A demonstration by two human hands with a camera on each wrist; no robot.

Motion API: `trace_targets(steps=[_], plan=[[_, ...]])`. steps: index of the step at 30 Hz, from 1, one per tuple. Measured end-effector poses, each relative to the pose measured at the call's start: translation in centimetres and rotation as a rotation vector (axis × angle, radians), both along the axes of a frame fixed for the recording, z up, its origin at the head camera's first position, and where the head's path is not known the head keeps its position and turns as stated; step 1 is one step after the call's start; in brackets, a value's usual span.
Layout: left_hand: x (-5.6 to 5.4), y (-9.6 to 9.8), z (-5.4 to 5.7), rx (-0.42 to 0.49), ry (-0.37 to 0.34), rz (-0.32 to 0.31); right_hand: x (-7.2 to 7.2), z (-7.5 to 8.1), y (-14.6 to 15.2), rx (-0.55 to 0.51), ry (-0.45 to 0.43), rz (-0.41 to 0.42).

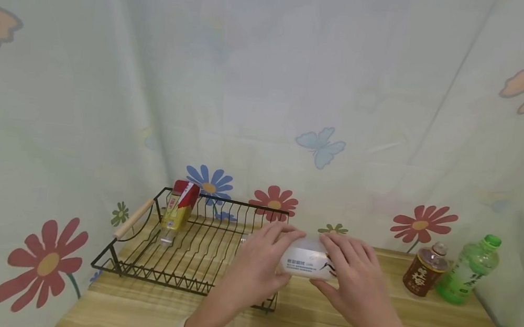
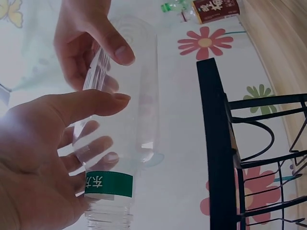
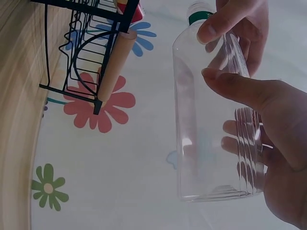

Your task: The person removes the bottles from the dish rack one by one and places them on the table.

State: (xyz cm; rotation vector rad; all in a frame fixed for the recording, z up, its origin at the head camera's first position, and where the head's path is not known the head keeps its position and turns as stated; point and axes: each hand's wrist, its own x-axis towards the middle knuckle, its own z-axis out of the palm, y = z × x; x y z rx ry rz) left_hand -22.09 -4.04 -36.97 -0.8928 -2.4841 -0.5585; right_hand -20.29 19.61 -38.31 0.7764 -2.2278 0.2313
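Note:
A clear plastic bottle [image 1: 309,260] lies sideways in the air between both hands, near the right end of a black wire dish rack [image 1: 198,286]. My left hand [image 1: 259,263] grips it at the neck end, thumb on one face and fingers behind. At the base end, my right hand [image 1: 358,273] holds it the same way. Dark print shows on the bottle's upper side in the head view. Around the neck runs a green band [image 2: 109,184], with clear threads beyond it. Through the clear wall, fingers of both hands are visible.
Inside the rack's left part leans a bottle with a red and yellow label [image 1: 179,211]. A wooden handle [image 1: 133,219] tops the rack's left end. A brown-labelled bottle [image 1: 424,271] and a green bottle [image 1: 467,270] stand at the right. Behind hangs a flowered curtain [image 1: 258,105].

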Motion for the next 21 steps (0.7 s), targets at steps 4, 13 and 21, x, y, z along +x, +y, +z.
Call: trace_targets(steps=[4, 13, 21], plan=[[-0.2, 0.3, -0.3, -0.008, 0.007, 0.004, -0.4, -0.3, 0.4, -0.006, -0.013, 0.0], [-0.3, 0.7, -0.9, -0.054, 0.02, 0.016, -0.7, -0.4, 1.2, -0.041, -0.077, 0.019], [-0.3, 0.9, -1.4, -0.113, 0.093, 0.038, -0.7, -0.6, 1.2, -0.01, -0.081, 0.002]])
